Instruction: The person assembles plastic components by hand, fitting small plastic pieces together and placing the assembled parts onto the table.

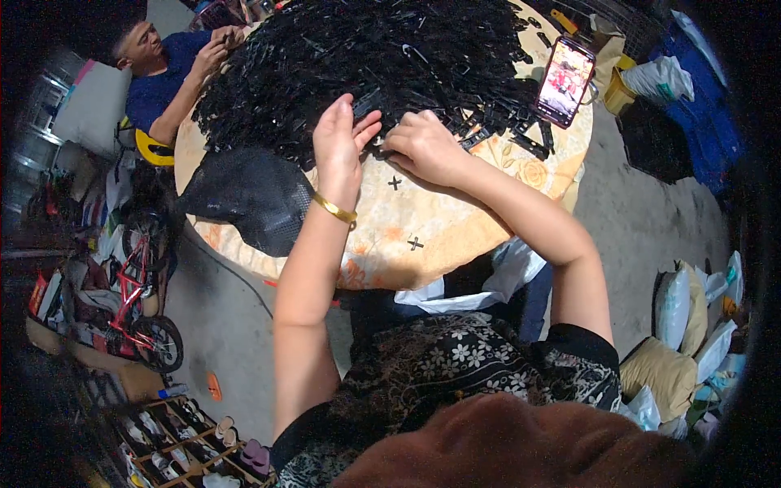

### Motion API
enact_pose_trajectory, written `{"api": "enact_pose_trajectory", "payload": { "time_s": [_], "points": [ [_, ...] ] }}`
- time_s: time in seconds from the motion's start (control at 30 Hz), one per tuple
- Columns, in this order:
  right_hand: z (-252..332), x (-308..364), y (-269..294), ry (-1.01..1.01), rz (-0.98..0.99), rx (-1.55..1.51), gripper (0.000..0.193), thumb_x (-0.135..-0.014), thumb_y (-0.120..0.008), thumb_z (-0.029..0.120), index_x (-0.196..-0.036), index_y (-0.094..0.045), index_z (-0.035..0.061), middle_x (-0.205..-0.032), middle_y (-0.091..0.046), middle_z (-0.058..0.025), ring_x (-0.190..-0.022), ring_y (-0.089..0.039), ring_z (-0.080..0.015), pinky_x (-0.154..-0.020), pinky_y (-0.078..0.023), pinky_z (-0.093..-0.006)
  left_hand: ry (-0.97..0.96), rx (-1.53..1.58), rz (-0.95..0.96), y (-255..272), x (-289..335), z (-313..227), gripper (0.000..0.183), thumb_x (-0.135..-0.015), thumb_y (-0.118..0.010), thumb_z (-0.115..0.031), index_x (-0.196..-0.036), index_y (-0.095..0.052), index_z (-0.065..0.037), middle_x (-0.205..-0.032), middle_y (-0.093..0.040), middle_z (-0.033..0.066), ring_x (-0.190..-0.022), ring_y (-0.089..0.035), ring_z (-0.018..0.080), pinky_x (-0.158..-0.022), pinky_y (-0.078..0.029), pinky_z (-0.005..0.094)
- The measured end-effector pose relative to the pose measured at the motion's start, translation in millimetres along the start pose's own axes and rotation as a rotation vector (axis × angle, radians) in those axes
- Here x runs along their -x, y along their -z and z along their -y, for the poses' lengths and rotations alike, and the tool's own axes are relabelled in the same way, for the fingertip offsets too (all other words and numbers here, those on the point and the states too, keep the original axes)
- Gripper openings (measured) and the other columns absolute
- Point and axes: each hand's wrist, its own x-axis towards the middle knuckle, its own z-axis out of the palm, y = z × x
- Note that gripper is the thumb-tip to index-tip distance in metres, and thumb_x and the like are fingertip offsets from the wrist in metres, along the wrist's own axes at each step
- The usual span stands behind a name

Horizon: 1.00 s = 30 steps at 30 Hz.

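Observation:
A wide heap of small black plastic pieces (pixel 325 57) covers the far part of a round table (pixel 455 244) with a flowered cloth. At the heap's near edge my left hand (pixel 340 142) is held sideways, its fingers stretched and apart, holding nothing I can see. Just right of it, my right hand (pixel 427 148) rests low with curled fingers; their tips are hidden, and so is anything in them. Two small black cross-shaped pieces lie on the cloth nearer me: one cross piece (pixel 395 183) below my hands, another cross piece (pixel 416 243) closer to the table edge.
A black mesh bag (pixel 252 199) lies left of my left forearm. At the right stands a phone (pixel 565 81) with a lit screen. Another person (pixel 175 73) works at the far left. Sacks (pixel 663 374) sit on the floor right, a red bicycle (pixel 134 293) and shoe rack (pixel 183 443) left.

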Motion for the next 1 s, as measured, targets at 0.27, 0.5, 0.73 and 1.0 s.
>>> {"api": "enact_pose_trajectory", "payload": {
  "time_s": [0.27, 0.5, 0.73, 1.0],
  "points": [
    [-18, 4, 26, -0.059, -0.46, -0.309, 0.021, -0.067, -0.066, 0.003, -0.087, -0.06, 0.0021, -0.091, -0.062, -0.0098, -0.085, -0.059, -0.0253, -0.074, -0.048, -0.0314, 0.115, -0.184, 0.159, -2, 4, 7, 0.03, -0.09, -0.043, -0.013, -0.113, -0.045, 0.007, -0.097, -0.054, 0.0142, -0.077, -0.061, 0.0186, -0.066, -0.053, 0.0245],
    [-19, 5, 32, 0.047, -0.394, -0.267, 0.023, -0.064, -0.068, 0.002, -0.085, -0.06, 0.0038, -0.089, -0.062, -0.0082, -0.081, -0.059, -0.0244, -0.071, -0.047, -0.0331, 0.088, -0.274, 0.169, -7, 8, 13, 0.031, -0.089, -0.045, -0.013, -0.112, -0.047, 0.007, -0.092, -0.057, 0.0096, -0.073, -0.058, 0.0121, -0.065, -0.053, 0.023],
    [-15, 6, 30, 0.069, -0.364, -0.276, 0.024, -0.063, -0.068, 0.002, -0.085, -0.06, 0.0056, -0.086, -0.062, -0.0073, -0.081, -0.058, -0.0243, -0.071, -0.046, -0.0337, 0.024, -0.395, 0.229, -5, 9, 13, 0.028, -0.085, -0.052, -0.009, -0.108, -0.05, 0.008, -0.088, -0.058, 0.0087, -0.071, -0.057, 0.01, -0.062, -0.052, 0.021],
    [-12, 8, 33, 0.098, -0.377, -0.176, 0.025, -0.063, -0.068, 0.003, -0.086, -0.06, 0.0058, -0.086, -0.061, -0.0071, -0.081, -0.057, -0.0238, -0.071, -0.047, -0.0334, 0.039, -0.401, 0.256, -4, 9, 15, 0.029, -0.082, -0.057, -0.006, -0.107, -0.051, 0.008, -0.086, -0.059, 0.009, -0.07, -0.058, 0.0106, -0.062, -0.052, 0.0206]
  ]
}}
